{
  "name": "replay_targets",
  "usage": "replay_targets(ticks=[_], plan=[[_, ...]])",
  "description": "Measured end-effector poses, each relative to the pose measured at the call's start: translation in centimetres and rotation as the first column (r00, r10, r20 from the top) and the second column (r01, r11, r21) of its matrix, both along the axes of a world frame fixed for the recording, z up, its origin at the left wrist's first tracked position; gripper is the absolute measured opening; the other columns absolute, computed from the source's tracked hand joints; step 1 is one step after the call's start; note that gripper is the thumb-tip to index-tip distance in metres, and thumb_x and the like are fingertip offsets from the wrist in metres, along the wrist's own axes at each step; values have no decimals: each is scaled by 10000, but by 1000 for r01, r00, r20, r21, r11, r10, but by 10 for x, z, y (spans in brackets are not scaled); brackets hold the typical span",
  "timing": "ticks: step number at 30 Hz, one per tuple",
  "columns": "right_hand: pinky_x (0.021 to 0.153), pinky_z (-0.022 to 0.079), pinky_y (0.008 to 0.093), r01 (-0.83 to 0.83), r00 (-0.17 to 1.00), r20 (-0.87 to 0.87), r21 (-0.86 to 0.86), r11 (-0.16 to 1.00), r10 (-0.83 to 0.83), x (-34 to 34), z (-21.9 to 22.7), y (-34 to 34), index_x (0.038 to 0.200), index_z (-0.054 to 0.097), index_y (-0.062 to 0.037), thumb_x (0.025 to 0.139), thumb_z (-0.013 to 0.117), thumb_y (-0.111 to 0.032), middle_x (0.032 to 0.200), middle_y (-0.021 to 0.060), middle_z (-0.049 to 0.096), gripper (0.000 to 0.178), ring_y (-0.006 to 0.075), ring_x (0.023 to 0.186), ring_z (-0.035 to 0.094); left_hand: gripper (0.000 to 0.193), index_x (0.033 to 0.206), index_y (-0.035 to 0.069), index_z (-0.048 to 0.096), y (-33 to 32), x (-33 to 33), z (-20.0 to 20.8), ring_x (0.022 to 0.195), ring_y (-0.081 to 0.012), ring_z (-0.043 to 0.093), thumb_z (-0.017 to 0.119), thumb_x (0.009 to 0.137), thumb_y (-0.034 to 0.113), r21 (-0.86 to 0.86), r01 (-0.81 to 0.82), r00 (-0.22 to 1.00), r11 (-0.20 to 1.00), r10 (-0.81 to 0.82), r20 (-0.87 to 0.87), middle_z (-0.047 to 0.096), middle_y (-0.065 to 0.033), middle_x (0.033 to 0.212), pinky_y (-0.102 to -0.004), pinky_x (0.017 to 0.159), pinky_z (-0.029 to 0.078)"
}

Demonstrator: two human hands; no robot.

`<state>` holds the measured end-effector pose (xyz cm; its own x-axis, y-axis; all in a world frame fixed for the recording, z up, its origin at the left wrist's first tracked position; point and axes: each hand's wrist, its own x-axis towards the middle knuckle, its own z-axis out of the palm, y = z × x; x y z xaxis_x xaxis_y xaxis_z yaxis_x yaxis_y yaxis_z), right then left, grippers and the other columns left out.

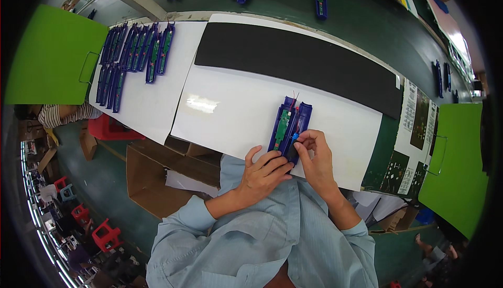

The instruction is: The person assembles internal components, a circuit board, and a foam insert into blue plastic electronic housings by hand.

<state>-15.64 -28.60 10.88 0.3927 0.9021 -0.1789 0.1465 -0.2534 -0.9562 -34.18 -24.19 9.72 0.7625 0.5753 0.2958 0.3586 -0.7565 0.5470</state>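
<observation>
Two dark blue plastic housing halves lie side by side on the white board in front of me. In the left half (274,131) sits a green circuit board (283,124) with thin wires rising from its far end. A red wire runs along the right half (304,114). My left hand (263,174) holds the near end of the halves with its fingertips, its thumb held apart to the left. Over the right half, my right hand (317,159) pinches a small bright blue part (295,136) between thumb and forefinger; its exact kind is not clear.
Several blue housings with circuit boards (139,50) lie in rows at the left. A long black mat (293,60) lies beyond the work. More housings (320,0) rest on the green surface at the back. Cardboard boxes (152,178) stand below the left front edge.
</observation>
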Motion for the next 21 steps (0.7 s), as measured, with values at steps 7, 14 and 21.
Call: replay_targets(ticks=[7, 14, 21], plan=[[673, 501, 322, 17, 952, 304, 55, 998, -33, 16, 13, 16, 1162, 614, -11, 911, 735, -40, 979, 94, 562, 281, 199, 753, 584, 363, 1111, 155, 763, 1, 0, 3, 1186, -179, 590, 833, 784, 294, -12, -6, 1000, 1000, 6, -4, 682, 31, 1109, -505, 1165, 241], [656, 491, 394, -122, 897, 428, -1, 992, 111, 23, 5, 41, 973, 684, -12, 896, 771, -125, 961, 135, 566, 163, 287, 762, 613, 352, 1102, 138, 751, 4, 1, 10, 1215, -183, 579, 839, 790, 277, 2, 17, 1000, 1000, -17, 0, 650, 21, 1133, -518, 1163, 236], [672, 499, 405, -94, 913, 407, 157, 983, 23, 12, 4, 25, 950, 677, -9, 878, 769, -67, 941, 136, 561, 131, 305, 778, 612, 313, 1172, 140, 711, 51, 29, 35, 1155, -257, 563, 742, 864, 94, -30, -193, 972, 981, 195, 134, 619, -54, 1163, -500, 1073, 294]])
